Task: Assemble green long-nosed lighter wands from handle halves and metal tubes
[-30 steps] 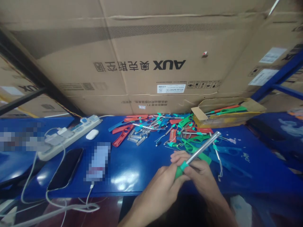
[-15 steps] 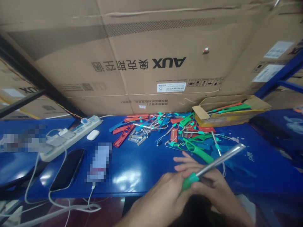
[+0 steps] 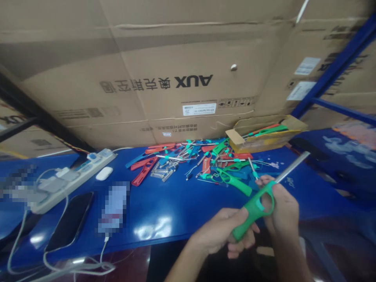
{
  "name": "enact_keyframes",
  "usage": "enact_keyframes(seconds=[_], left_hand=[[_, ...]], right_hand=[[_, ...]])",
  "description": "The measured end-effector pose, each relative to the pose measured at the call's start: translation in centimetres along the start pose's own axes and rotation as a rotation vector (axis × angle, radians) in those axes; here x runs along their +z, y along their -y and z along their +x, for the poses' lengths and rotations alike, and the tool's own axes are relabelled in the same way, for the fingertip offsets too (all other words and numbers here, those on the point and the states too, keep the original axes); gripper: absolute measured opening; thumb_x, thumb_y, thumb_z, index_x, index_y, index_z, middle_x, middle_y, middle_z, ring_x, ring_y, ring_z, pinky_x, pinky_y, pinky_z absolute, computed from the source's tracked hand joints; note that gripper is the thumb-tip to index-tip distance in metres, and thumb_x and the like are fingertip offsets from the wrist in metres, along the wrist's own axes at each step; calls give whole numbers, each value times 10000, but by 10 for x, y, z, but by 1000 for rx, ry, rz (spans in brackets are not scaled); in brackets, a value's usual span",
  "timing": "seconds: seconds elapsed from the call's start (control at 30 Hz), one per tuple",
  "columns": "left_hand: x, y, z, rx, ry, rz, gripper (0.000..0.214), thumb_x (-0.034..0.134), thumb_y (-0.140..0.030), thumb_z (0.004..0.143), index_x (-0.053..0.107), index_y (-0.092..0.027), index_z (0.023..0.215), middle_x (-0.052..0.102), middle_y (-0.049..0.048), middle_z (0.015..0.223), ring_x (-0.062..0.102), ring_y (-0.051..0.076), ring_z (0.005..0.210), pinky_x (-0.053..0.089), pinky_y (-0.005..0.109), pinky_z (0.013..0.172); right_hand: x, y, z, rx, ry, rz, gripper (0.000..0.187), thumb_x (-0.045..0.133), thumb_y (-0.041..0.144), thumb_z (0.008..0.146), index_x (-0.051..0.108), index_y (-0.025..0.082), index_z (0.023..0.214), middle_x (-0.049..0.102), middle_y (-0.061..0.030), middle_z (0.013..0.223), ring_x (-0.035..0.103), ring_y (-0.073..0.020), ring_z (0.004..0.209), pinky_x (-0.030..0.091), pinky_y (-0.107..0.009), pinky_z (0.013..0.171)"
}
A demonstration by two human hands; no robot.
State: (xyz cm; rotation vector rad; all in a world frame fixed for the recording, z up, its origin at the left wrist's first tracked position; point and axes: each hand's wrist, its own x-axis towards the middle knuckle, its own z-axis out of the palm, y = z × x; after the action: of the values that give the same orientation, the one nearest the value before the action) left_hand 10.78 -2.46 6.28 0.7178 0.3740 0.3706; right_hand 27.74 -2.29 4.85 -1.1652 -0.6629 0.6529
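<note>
A green long-neck lighter (image 3: 253, 210) with a trigger opening and a metal barrel is tilted up to the right in front of me. My left hand (image 3: 225, 231) grips the lower end of its handle, thumb on top. My right hand (image 3: 283, 203) is closed about the lighter where the barrel meets the handle; some of its fingers are hidden behind it. Beyond the hands lies a heap of lighter parts: a green handle shell (image 3: 235, 183), red handle shells (image 3: 144, 170), metal tubes with teal collars, thin wires and small clear pieces (image 3: 164, 171).
An open carton (image 3: 264, 143) holding lighters stands at the back right. A large cardboard box (image 3: 164, 51) rises behind the blue table (image 3: 141, 207). To the left are a power strip (image 3: 79, 178), a white earbud case (image 3: 104, 173), a black phone (image 3: 70, 221) and a blurred-out phone (image 3: 114, 207) with cables.
The lighter's green body has come into clear view, with my hands now apart along it. My right hand has shifted up toward the barrel. The camera view has swung to the right.
</note>
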Motion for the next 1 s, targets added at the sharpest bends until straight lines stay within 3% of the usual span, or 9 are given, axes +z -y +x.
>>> enact_keyframes(seconds=[0.17, 0.33, 0.43, 0.57, 0.7, 0.8, 0.87, 0.93, 1.0], left_hand=[[22, 1, 24, 2, 81, -120, 511, 642, -654, 877, 610, -146, 830, 403, -85, 443, 232, 42, 314, 201, 147, 282], [23, 1, 34, -24, 240, -247, 525, 583, -697, 897, 596, -177, 829, 312, -107, 397, 200, 70, 295, 238, 170, 278], [16, 7, 31, 7, 225, -143, 613, 538, -752, 889, 629, -145, 883, 414, -75, 406, 342, 90, 307, 381, 203, 338], [11, 17, 24, 151, 46, 85, 657, 773, -654, 770, 640, -110, 1113, 668, 30, 733, 628, 143, 599, 531, 264, 596], [10, 22, 22, 216, -69, 175, 450, 842, -492, 769, 638, -118, 913, 603, -4, 730, 570, 102, 657, 483, 220, 654], [2, 20, 21, 217, -160, 85, 463, 726, -582, 853, 579, -153, 945, 422, -90, 592, 348, 47, 427, 339, 172, 408], [-7, 15, 18, 245, -218, 22, 529, 595, -689, 895, 556, -171, 991, 361, -107, 581, 227, 36, 371, 232, 162, 329], [-17, 8, 14, 304, -328, -45, 584, 525, -736, 908, 570, -168, 1037, 391, -96, 586, 209, 37, 365, 216, 161, 315], [-26, 4, 10, 340, -422, -95, 638, 512, -766, 893, 584, -165, 1094, 443, -77, 611, 248, 40, 366, 241, 166, 319]], right_hand=[[-18, 13, -14, 57, 208, 18, 517, 490, 661, 943, 738, 221, 1054, 763, -118, 1090, 737, -244, 936, 613, -362, 820], [-30, 6, -40, 211, 289, -23, 414, 717, 629, 795, 740, 224, 878, 713, -54, 635, 644, -201, 495, 533, -291, 435], [-35, 6, -45, 194, 325, 10, 415, 729, 617, 792, 750, 218, 902, 740, -83, 735, 651, -197, 525, 550, -300, 472], [-38, 21, -48, 237, 593, -128, 471, 580, 579, 921, 718, 216, 1188, 764, -108, 946, 606, -164, 458, 502, -291, 399], [-46, 33, -38, -106, 703, -529, 325, 609, 438, 940, 741, 254, 1174, 733, -112, 1174, 709, -267, 1003, 589, -366, 860], [-70, 21, -6, -334, 585, -772, 317, 531, 449, 979, 739, 281, 1150, 630, -102, 1388, 571, -293, 1280, 449, -463, 1082], [-97, 4, 25, -500, 179, -1018, 411, 552, 571, 928, 770, 240, 1039, 625, -151, 1340, 571, -347, 1198, 387, -564, 1078], [-126, -15, 56, -512, -83, -1216, 570, 463, 655, 931, 771, 188, 1040, 627, -202, 1253, 565, -376, 1143, 387, -596, 1027], [-151, -31, 80, -472, -100, -1258, 658, 409, 684, 931, 767, 145, 1051, 645, -228, 1119, 567, -393, 1090, 410, -596, 962]])
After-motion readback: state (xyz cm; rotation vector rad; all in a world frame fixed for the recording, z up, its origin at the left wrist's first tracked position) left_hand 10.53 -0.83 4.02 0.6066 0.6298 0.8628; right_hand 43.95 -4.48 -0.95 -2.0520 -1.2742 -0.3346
